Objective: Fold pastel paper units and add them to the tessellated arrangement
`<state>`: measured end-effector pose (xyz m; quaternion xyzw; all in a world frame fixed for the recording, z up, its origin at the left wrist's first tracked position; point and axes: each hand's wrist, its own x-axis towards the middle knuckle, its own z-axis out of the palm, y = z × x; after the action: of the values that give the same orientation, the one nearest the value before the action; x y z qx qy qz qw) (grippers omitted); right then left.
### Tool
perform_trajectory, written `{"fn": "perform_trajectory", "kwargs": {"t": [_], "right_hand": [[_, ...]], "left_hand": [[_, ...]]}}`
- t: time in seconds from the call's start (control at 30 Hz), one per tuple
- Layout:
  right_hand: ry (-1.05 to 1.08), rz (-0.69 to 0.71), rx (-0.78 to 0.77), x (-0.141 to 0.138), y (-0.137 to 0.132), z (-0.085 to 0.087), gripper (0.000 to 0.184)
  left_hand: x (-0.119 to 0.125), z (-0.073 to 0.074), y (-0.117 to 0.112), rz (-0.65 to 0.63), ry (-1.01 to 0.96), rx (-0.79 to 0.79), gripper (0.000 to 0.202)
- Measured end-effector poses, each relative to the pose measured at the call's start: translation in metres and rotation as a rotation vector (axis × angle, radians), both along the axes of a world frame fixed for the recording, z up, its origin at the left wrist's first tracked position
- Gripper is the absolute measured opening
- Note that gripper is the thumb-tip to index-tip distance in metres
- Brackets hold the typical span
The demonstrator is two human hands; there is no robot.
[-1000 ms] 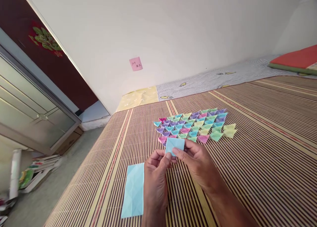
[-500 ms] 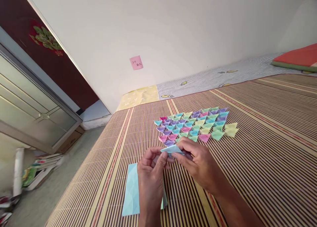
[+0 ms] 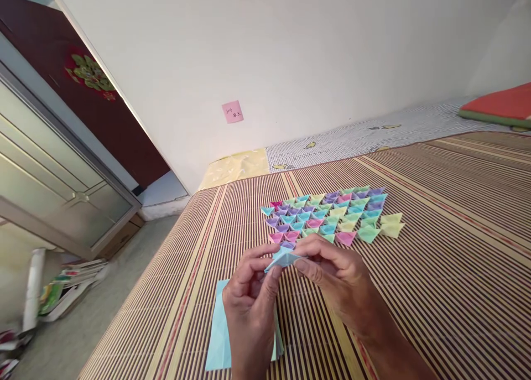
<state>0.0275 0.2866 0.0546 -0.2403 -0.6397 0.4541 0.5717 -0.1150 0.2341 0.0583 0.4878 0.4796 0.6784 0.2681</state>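
Both hands pinch one small light blue folded paper [image 3: 283, 257] just above the striped bamboo mat [image 3: 435, 269]. My left hand [image 3: 249, 302] grips its left end with thumb and fingers closed. My right hand [image 3: 338, 283] holds the right end, fingers pressed together. Beneath my left hand lies a stack of flat light blue paper sheets [image 3: 219, 336]. Just beyond the hands sits a neat patch of several small folded paper pieces [image 3: 332, 217] in pink, purple, blue, green and yellow.
The mat covers a bed against a white wall with a pink sticky note [image 3: 232, 112]. A red and green cushion [image 3: 498, 106] lies at the far right. To the left the bed edge drops to the floor, where magazines [image 3: 62, 289] lie beside a cabinet [image 3: 53, 181].
The blue paper was held upright as a flat square; it has been folded down and now lies narrow and pointed between the fingers. Both hands dropped slightly toward the mat.
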Motion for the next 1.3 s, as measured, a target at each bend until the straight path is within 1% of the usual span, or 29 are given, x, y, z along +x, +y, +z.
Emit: {"fn": "perform_trajectory", "kwargs": {"t": [0.07, 0.17, 0.3, 0.4, 0.6, 0.77, 1.3], "right_hand": [[0.000, -0.011, -0.028, 0.000, -0.001, 0.001, 0.012], [-0.008, -0.056, -0.024, -0.002, -0.003, 0.001, 0.013], [-0.030, -0.142, 0.025, -0.004, -0.004, 0.001, 0.012], [-0.036, -0.177, 0.042, -0.005, -0.005, 0.000, 0.012], [-0.046, -0.163, 0.034, -0.007, -0.006, -0.001, 0.015], [-0.053, -0.188, 0.027, -0.012, -0.008, -0.002, 0.017], [-0.106, -0.224, -0.006, -0.016, -0.007, -0.011, 0.019]], "left_hand": [[0.002, 0.003, -0.001, 0.035, 0.047, -0.021, 0.008], [0.006, 0.007, -0.002, 0.073, 0.075, -0.039, 0.006], [0.009, 0.005, 0.001, 0.072, 0.017, -0.067, 0.009], [0.012, 0.001, 0.001, 0.119, -0.027, -0.099, 0.011], [0.016, -0.006, -0.001, 0.188, -0.134, -0.083, 0.015], [0.018, -0.008, 0.001, 0.225, -0.191, -0.085, 0.018], [0.019, -0.010, 0.005, 0.250, -0.305, -0.134, 0.024]]}}
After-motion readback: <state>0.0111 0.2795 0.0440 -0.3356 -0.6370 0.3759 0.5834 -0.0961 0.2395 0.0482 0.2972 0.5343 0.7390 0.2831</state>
